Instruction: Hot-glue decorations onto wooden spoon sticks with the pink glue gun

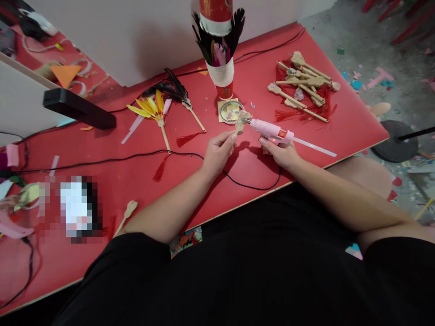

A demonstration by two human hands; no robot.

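Observation:
My left hand [220,153] pinches the lower part of a small wooden fan handle [239,127], its shaped head raised above the red table. In my right hand [281,151] is a pink glue gun [267,130], with a clear glue stick [316,147] jutting from its back. The gun's metal nozzle meets the head of the handle, or comes very close to it. Just behind them lies a round clear dish [231,111] with small bits in it, on yellow paper [220,117]. The fingers of my right hand on the trigger side are partly hidden.
A paper cup stack [220,74] holds dark feathers at the back. Wooden handles with red tassels [302,86] are piled at right. Yellow [149,108] and black [178,88] feather fans lie at left. A black cord [251,185] loops near the front edge. A second pink glue gun [13,226] sits far left.

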